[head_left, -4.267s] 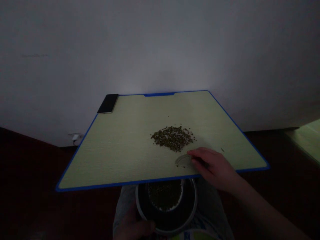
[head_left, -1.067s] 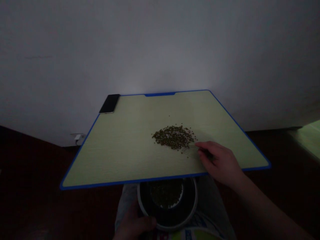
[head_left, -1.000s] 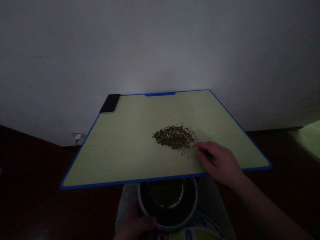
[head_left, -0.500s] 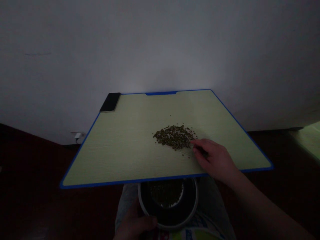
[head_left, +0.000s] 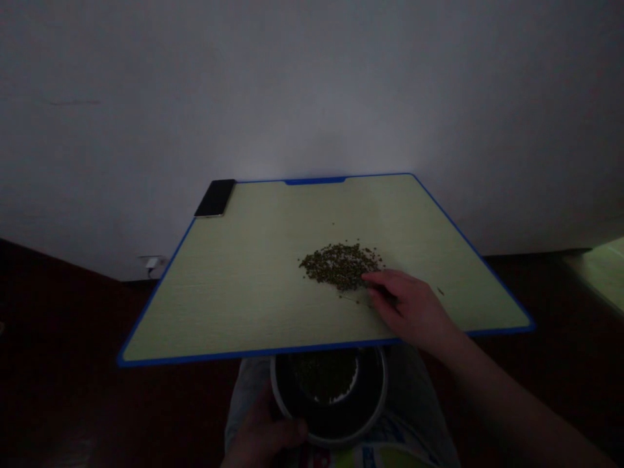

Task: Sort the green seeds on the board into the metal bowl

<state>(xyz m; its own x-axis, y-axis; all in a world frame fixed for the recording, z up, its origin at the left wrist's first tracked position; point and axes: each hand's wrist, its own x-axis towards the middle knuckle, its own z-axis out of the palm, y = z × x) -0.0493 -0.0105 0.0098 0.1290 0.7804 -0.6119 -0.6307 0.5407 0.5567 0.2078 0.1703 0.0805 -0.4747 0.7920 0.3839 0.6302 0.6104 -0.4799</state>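
Note:
A loose pile of small greenish-brown beans or seeds (head_left: 338,266) lies on the pale table top (head_left: 219,292). My right hand (head_left: 412,309) rests at the pile's near right edge. Its index fingertip touches the beans, with the thumb a little apart below and the other fingers curled out of sight. Under the table's front edge, my left hand (head_left: 273,429) grips the rim of a dark round bowl (head_left: 336,422) with a light rim, its thumb over the edge. More beans (head_left: 326,374) lie inside the bowl, partly hidden by the table.
A black phone or tablet (head_left: 215,198) lies at the table's far left corner. One dark sliver (head_left: 440,291) sits right of my hand. The blue-edged table stands against a grey wall (head_left: 312,91), where a white plug (head_left: 153,263) is in a low socket.
My right hand has slid slightly left into the edge of the pile. A dark sliver now shows to its right. My left hand and the bowl have hardly moved.

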